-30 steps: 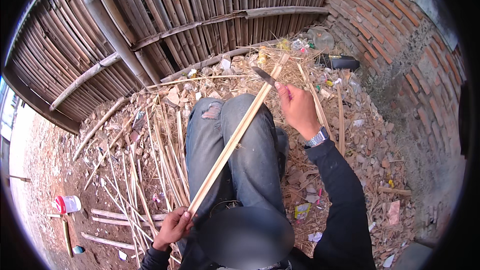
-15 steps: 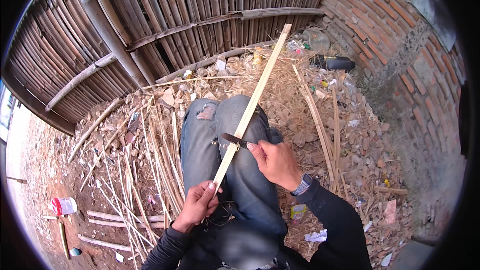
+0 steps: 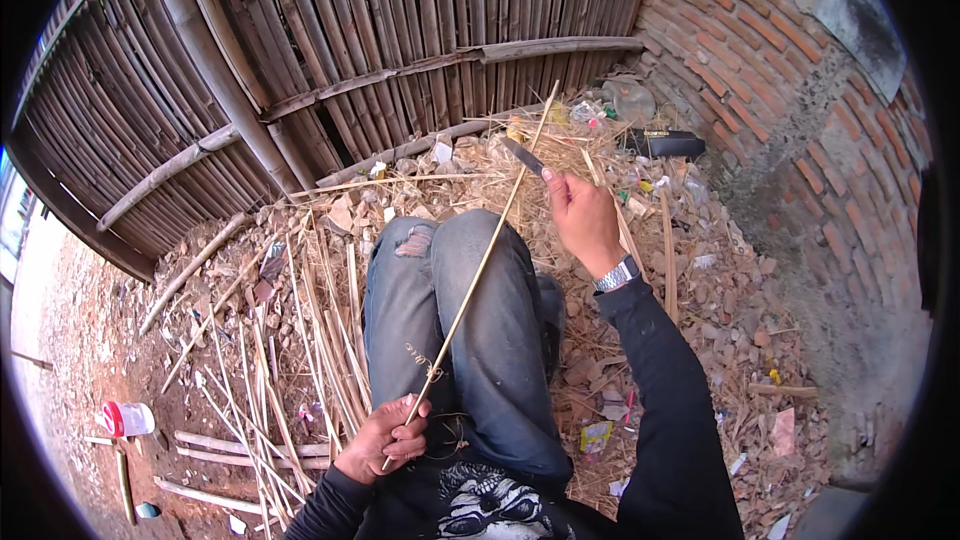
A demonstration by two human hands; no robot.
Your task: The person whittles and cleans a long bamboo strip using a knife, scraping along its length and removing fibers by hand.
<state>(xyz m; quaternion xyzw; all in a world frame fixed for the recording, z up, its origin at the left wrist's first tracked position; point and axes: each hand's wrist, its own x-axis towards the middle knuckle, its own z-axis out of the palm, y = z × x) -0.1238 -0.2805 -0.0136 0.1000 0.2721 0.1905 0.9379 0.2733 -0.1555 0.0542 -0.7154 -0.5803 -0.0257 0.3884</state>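
Observation:
My left hand [image 3: 388, 438] is closed around the near end of a long, pale split bamboo strip [image 3: 475, 285], low in front of my lap. The strip slants away to the upper right over my jeans, its narrow edge facing up. In my right hand [image 3: 583, 222] is a knife [image 3: 523, 156] with a dark blade, gripped by a handle that my fingers hide. Its blade lies across the strip near the far end; whether it touches cannot be told. A thin curled shaving [image 3: 418, 356] hangs by the strip's lower part.
Pale split strips [image 3: 325, 340] lie in a loose pile to my left, and more strips [image 3: 668, 255] lie at right. A bamboo fence [image 3: 400, 10] stands ahead, a brick wall [image 3: 760, 30] at right. Rubble and litter cover the ground. A red-and-white container [image 3: 128, 419] sits far left.
My right hand and the knife have moved up and away along the strip. The strip has turned from its broad face to its narrow edge. My left hand has shifted slightly lower.

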